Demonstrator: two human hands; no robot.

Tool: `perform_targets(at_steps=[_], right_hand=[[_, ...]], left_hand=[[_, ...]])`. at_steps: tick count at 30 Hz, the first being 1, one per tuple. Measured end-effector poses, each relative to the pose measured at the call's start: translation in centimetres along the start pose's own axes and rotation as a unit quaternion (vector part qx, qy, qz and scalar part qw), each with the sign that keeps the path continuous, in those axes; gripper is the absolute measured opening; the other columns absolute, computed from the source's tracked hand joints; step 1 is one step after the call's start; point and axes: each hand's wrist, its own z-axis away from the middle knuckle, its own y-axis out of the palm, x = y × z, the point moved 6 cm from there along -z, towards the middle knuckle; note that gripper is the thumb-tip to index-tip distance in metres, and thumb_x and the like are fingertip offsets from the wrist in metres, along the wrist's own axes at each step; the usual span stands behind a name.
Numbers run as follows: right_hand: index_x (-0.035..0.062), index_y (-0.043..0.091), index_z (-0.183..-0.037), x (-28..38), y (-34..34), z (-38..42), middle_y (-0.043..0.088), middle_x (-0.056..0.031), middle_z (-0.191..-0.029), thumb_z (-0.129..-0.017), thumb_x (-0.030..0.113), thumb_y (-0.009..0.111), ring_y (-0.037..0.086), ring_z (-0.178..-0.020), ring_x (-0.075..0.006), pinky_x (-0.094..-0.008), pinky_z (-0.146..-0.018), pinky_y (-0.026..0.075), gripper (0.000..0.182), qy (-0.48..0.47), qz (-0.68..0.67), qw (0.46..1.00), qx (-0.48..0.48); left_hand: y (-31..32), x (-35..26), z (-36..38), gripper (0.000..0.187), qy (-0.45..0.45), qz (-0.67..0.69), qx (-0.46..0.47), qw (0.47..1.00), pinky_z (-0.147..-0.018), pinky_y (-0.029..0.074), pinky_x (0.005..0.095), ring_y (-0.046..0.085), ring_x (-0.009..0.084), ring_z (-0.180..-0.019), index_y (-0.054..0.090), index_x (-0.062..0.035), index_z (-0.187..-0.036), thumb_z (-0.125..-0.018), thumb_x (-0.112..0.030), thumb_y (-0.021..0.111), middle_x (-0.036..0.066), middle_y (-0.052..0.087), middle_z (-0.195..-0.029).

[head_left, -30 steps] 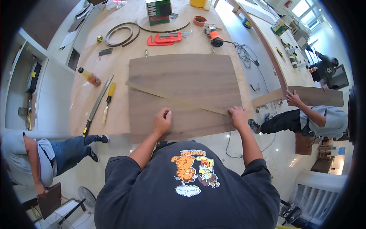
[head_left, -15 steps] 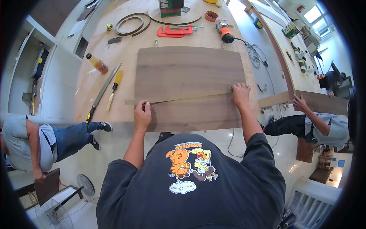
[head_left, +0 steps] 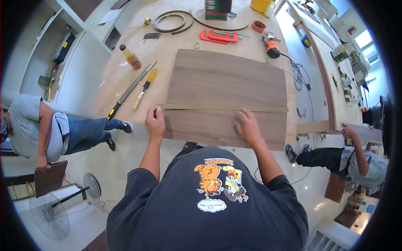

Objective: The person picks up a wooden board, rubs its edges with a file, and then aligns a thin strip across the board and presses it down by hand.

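A flat brown wood-grain board [head_left: 228,79] lies on the workbench in front of me. Across it runs a long thin edge-banding strip [head_left: 201,107], its left end sticking out past the board's edge. My left hand [head_left: 155,122] is closed, thumb and fingers pinching the strip near that end. Over the lower right part of the board is my right hand [head_left: 248,126], slightly blurred, its fingers apart and the fingertips right by the strip.
Left of the board lie a file [head_left: 132,90], a yellow-handled brush [head_left: 145,88] and a bottle [head_left: 130,57]. Behind it are red clamps [head_left: 218,36], banding coils [head_left: 169,21] and a corded trimmer [head_left: 271,45]. One person [head_left: 39,125] stands left, another [head_left: 356,161] right, both holding panels.
My right hand has left the strip's right end and moved left and toward me. The strip now lies straighter across the board. The view has shifted, moving the bench rightward.
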Motion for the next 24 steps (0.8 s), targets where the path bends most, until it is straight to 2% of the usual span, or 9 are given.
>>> perform_targets(at_steps=[2,5,8,11,14,17,19,22,24], right_hand=[[0.0026,0.059,-0.116,1.6,2.2,0.5,0.057,-0.0161,-0.117,-0.078,0.016,0.067,0.055,-0.106,-0.0329,-0.0398,-0.089,0.047,0.041,0.026,-0.078,0.996,0.033],[0.0008,0.061,-0.112,3.2,5.0,0.9,0.063,-0.0142,-0.103,-0.082,0.018,0.068,0.063,-0.086,-0.0246,-0.0328,-0.074,0.051,0.035,0.079,-0.163,0.978,0.103],[0.0018,0.062,-0.110,3.6,7.6,1.9,0.065,-0.0080,-0.086,-0.083,0.020,0.068,0.063,-0.074,-0.0178,-0.0297,-0.068,0.050,0.033,0.159,-0.265,0.944,0.113],[0.0023,0.063,-0.109,2.7,9.3,2.2,0.065,-0.0048,-0.080,-0.084,0.019,0.067,0.063,-0.073,-0.0160,-0.0289,-0.067,0.050,0.031,0.207,-0.260,0.939,0.092],[0.0035,0.063,-0.110,2.9,9.4,1.8,0.066,-0.0050,-0.080,-0.083,0.018,0.068,0.063,-0.072,-0.0175,-0.0291,-0.067,0.050,0.031,0.241,-0.179,0.950,0.085],[0.0047,0.062,-0.111,3.7,9.3,1.8,0.065,-0.0076,-0.084,-0.083,0.018,0.068,0.062,-0.072,-0.0207,-0.0307,-0.067,0.050,0.032,0.219,-0.138,0.966,0.024],[0.0064,0.063,-0.108,6.0,8.4,0.8,0.064,-0.0095,-0.090,-0.082,0.019,0.068,0.062,-0.079,-0.0245,-0.0342,-0.072,0.049,0.029,0.154,-0.146,0.977,0.009],[0.0070,0.062,-0.107,10.3,7.1,-1.9,0.060,-0.0135,-0.098,-0.080,0.020,0.068,0.059,-0.091,-0.0295,-0.0383,-0.080,0.048,0.030,0.018,-0.084,0.996,-0.032],[0.0081,0.060,-0.111,12.0,8.0,-3.9,0.059,-0.0172,-0.105,-0.079,0.020,0.070,0.056,-0.099,-0.0316,-0.0445,-0.089,0.043,0.035,-0.047,-0.035,0.998,-0.023]], left_hand=[[-0.9,-0.3,-0.6,0.019,0.016,-0.037,-0.025,0.999,-0.059,0.045,0.0269,0.053,0.0100,-0.063,0.062,0.0016,-0.096,-0.093,-0.017,0.060,0.004,0.061,-0.072],[-1.6,-0.2,-1.2,0.021,0.019,-0.066,-0.037,0.997,-0.060,0.046,0.0288,0.054,0.0126,-0.064,0.061,0.0009,-0.099,-0.091,-0.019,0.061,0.005,0.060,-0.072],[-1.6,0.1,-1.7,0.023,0.015,-0.078,-0.024,0.997,-0.062,0.047,0.0303,0.055,0.0153,-0.065,0.061,0.0004,-0.102,-0.090,-0.018,0.062,0.007,0.060,-0.073],[-1.3,0.0,-1.9,0.024,0.009,-0.056,0.003,0.998,-0.064,0.047,0.0311,0.055,0.0169,-0.066,0.060,0.0000,-0.107,-0.089,-0.017,0.063,0.007,0.060,-0.074],[-0.9,1.3,-2.3,0.024,0.001,-0.037,0.030,0.999,-0.067,0.049,0.0326,0.060,0.0207,-0.071,0.061,-0.0001,-0.107,-0.089,-0.016,0.062,0.011,0.064,-0.081],[-0.8,2.0,-2.7,0.023,0.008,-0.039,0.051,0.998,-0.069,0.051,0.0340,0.063,0.0237,-0.073,0.063,0.0003,-0.106,-0.088,-0.016,0.061,0.014,0.067,-0.086],[-0.8,2.4,-2.9,0.023,-0.003,-0.037,0.072,0.997,-0.070,0.051,0.0348,0.064,0.0252,-0.075,0.064,0.0004,-0.104,-0.088,-0.016,0.061,0.016,0.067,-0.089],[-0.7,4.1,-3.4,0.024,-0.002,-0.035,0.102,0.994,-0.067,0.050,0.0288,0.060,0.0142,-0.070,0.063,0.0010,-0.107,-0.089,-0.015,0.062,0.010,0.067,-0.087],[-0.8,4.4,-3.8,0.023,-0.018,-0.043,0.132,0.990,-0.067,0.050,0.0296,0.061,0.0150,-0.071,0.064,0.0003,-0.107,-0.089,-0.015,0.062,0.011,0.068,-0.089]])
